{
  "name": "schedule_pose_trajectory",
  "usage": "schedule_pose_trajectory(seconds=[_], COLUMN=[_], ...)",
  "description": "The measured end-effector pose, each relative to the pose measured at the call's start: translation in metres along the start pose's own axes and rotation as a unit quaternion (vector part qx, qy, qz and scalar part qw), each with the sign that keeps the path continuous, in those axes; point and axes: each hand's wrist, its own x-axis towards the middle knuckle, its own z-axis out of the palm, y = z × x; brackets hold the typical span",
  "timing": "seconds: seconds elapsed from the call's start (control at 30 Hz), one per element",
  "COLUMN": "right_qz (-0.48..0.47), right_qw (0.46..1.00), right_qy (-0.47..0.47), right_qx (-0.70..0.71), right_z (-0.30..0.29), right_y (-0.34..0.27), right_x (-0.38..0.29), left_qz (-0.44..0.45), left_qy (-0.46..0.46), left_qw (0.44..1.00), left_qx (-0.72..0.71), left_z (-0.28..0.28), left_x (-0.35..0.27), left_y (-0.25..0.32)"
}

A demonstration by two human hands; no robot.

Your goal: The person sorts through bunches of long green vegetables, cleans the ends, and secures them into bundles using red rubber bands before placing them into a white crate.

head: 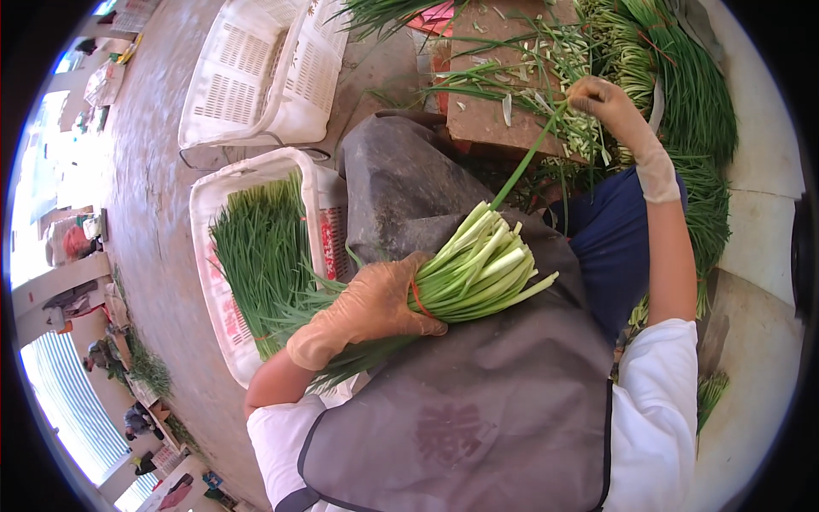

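A thick bundle of garlic chives [483, 272] lies across my lap, its pale cut ends towards the upper right. My left hand [374, 304], in a thin translucent glove, is closed around the bundle beside a red rubber band [419, 299]. The leaves trail out behind that hand to the lower left. My right hand [598, 102], also gloved, pinches the end of one green stalk [528, 160], held taut between it and the top of the bundle. Beneath both is a dark grey apron [461, 384].
A white plastic crate [310, 211] at left holds banded chive bundles [259, 243]. Behind it stands another white crate [243, 83]. Loose trimmings [507, 109] litter a brown board [477, 125] ahead. More chives [694, 96] are heaped at right, along a pale wall [764, 237]. People sit far left.
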Motion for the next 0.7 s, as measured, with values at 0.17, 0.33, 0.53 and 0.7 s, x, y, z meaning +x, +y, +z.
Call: schedule_pose_trajectory(seconds=[0.17, 0.33, 0.53, 0.7], right_qz=[0.123, -0.317, -0.342, -0.305], right_qw=[0.931, 0.929, 0.849, 0.926], right_qy=[0.105, -0.192, -0.191, -0.172], right_qx=[-0.329, -0.008, -0.354, -0.138], right_z=[0.01, 0.078, 0.114, 0.113], right_y=[0.043, -0.152, -0.159, -0.166], right_x=[0.007, -0.024, -0.033, -0.025], left_qz=[-0.007, -0.038, 0.046, 0.04], left_qy=[-0.003, 0.005, 0.075, 0.106], left_qw=[1.0, 0.998, 0.973, 0.903], left_qx=[-0.004, -0.046, -0.214, -0.415], left_z=[0.0, 0.002, 0.012, 0.008], left_x=[-0.001, 0.004, 0.011, 0.022], left_y=[0.002, 0.0, -0.013, -0.02])
